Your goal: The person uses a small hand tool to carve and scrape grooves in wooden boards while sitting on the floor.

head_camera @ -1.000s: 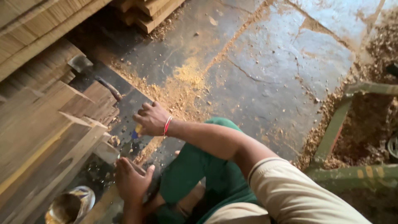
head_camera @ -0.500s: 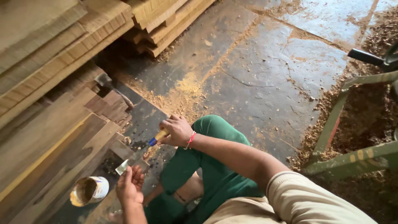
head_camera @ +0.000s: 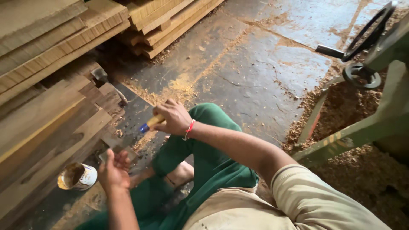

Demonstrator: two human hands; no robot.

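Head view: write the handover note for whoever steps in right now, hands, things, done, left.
Right hand: closed around the yellow wooden handle with a blue collar, tool end pointing down-left; its tip is hard to make out.
Left hand: open, fingers at a small flat grey piece beside the stacked brown wooden planks; its grip is unclear.
Open round tin can lies on the floor left of the left hand.
Done: tool in hand.
Left: no mark of work on the planks visible; judge on site.
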